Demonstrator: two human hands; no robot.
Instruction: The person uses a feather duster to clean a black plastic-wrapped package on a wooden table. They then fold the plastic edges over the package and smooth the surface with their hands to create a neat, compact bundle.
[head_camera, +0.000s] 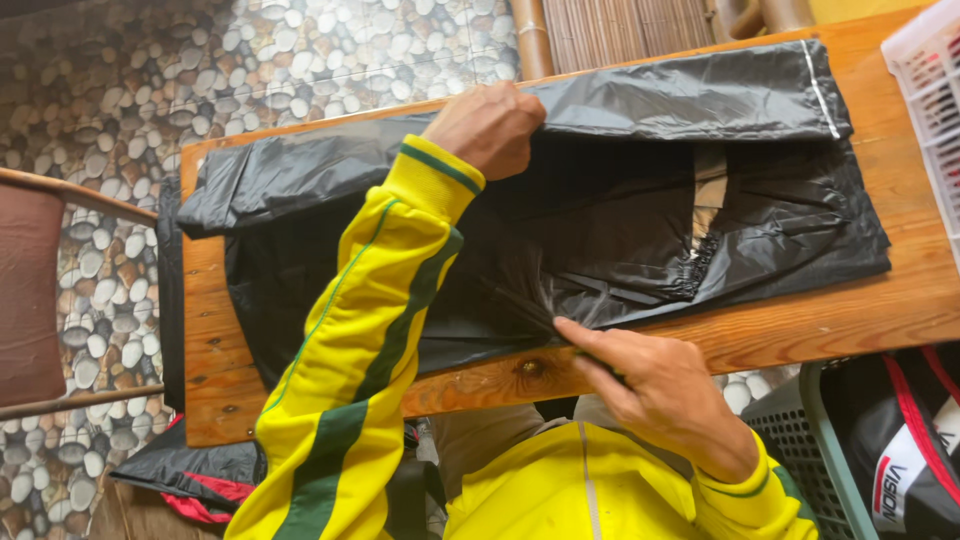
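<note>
Home patio: pebble-mosaic floor (120, 90), wooden table (850, 310), laundry baskets (930, 90).

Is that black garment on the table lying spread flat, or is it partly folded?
Partly folded. The black garment has its far edge turned over into a doubled band, held by the left hand; the right hand pinches the near edge.

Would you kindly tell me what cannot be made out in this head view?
- Left hand fingertips: tucked under the black garment fold.
- White basket: cut off by the right edge.
- Wooden table top: mostly covered by the garment.
</note>
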